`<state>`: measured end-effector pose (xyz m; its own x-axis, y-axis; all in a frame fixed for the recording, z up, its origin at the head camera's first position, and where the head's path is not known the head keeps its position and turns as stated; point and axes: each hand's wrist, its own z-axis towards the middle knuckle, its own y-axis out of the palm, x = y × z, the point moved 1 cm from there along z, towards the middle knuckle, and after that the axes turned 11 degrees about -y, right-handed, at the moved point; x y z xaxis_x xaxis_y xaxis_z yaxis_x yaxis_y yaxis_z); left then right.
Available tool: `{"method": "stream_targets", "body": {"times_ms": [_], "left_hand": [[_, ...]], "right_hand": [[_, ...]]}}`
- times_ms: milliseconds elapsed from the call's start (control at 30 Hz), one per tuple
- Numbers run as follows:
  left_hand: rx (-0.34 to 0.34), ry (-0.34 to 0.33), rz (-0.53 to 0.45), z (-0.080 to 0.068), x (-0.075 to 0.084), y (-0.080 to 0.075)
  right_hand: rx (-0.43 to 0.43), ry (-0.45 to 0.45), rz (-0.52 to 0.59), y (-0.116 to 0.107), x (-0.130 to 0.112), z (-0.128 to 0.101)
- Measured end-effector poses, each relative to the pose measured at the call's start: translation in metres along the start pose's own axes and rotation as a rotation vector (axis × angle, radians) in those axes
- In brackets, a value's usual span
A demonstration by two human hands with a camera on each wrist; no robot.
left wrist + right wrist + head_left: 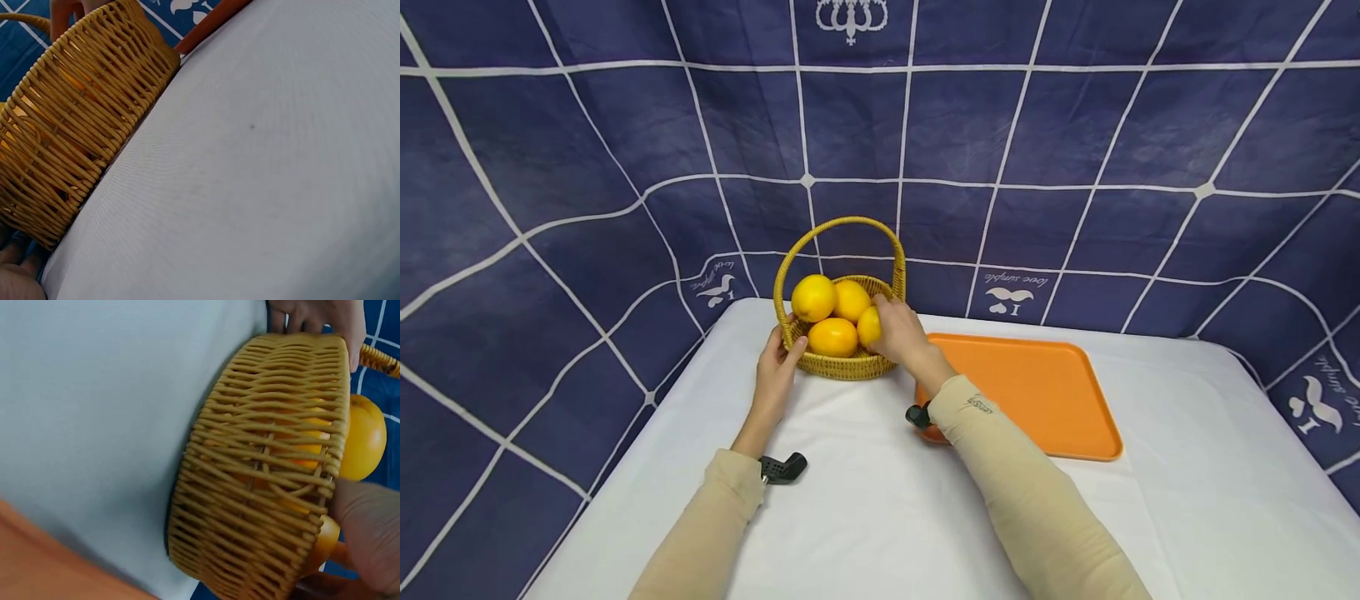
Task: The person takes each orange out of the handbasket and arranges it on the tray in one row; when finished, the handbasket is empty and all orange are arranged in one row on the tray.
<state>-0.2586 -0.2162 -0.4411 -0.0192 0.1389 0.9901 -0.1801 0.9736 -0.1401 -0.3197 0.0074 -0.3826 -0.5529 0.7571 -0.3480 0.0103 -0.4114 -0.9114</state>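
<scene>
A wicker basket (842,367) with a tall arched handle stands at the back of the table, holding several yellow-orange oranges (832,337). My left hand (777,367) grips the basket's left side, its thumb near the rim. Inside the basket's right side, my right hand (901,330) holds an orange (869,327), partly covered by the fingers. The right wrist view shows the right thumb beside the rim near an orange (328,540); the fingers' far side is hidden. Through the woven wall (94,94) in the left wrist view, orange fruit shows.
An orange rectangular tray (1030,392) lies on the white tablecloth (865,517), right of the basket and partly behind the right forearm. A dark blue curtain (970,133) with white lines hangs behind and beside the table.
</scene>
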Motion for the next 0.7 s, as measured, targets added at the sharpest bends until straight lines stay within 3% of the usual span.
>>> {"method": "stream_targets", "body": {"times_ms": [300,700], "left_hand": [[-0.009,0.004,-0.002,-0.001,0.001,0.002],[-0.003,-0.005,0.029,-0.003,0.000,0.001]], "right_hand": [[0.158,0.024,0.203,-0.021,0.008,-0.013],[0.364,0.060,0.285,-0.069,0.035,-0.053]]}}
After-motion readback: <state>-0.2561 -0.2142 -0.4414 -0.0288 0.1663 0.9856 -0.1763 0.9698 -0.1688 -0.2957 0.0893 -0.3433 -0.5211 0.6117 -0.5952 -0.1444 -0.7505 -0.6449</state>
